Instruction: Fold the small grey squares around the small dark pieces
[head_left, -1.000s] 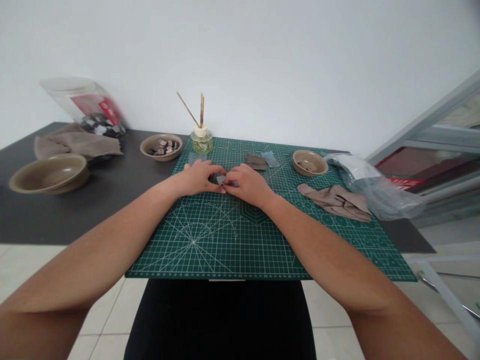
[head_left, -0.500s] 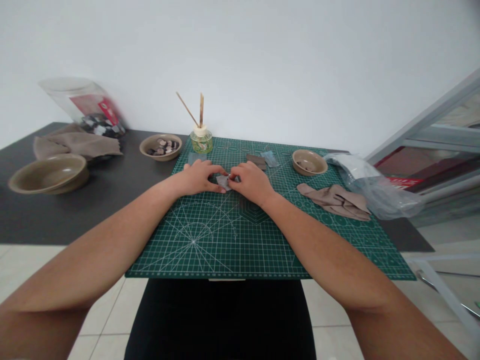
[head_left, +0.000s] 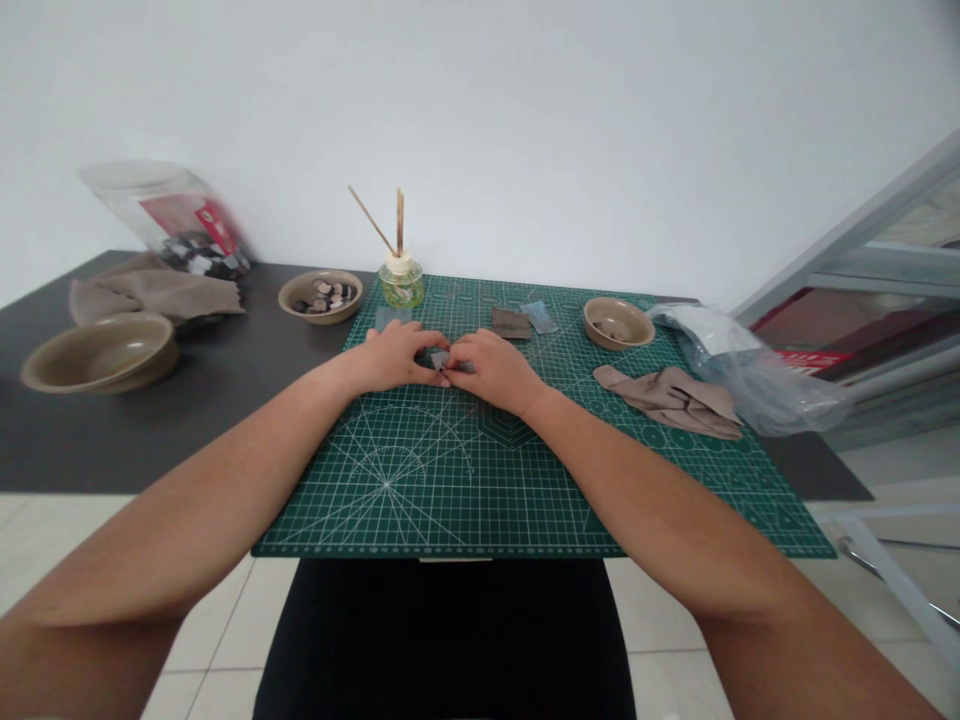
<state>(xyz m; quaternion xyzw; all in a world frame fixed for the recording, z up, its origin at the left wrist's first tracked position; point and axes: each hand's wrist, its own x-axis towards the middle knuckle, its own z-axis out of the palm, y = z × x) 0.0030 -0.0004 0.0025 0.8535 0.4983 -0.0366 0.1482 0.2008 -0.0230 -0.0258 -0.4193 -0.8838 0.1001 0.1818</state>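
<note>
Scrap (head_left: pixel 440 359), small & grey, sits btwn the person's hands over the green mat (head_left: pixel 420 500); from where I'm standing, can't tell if it touches. R hand (head_left: pixel 496 372) pinches it, thumb vs. fingers. L hand (head_left: pixel 397 355) curves round the other side, thumb & forefinger tips apart; can't tell if it grips. Looks like cloth: prob. light, soft, floppy, not fragile. Best held by opp. edges w/ fingertips.

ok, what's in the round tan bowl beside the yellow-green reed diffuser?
Small dark and pale pieces lie inside the round tan bowl; anything beneath them is covered and unseen.
</note>
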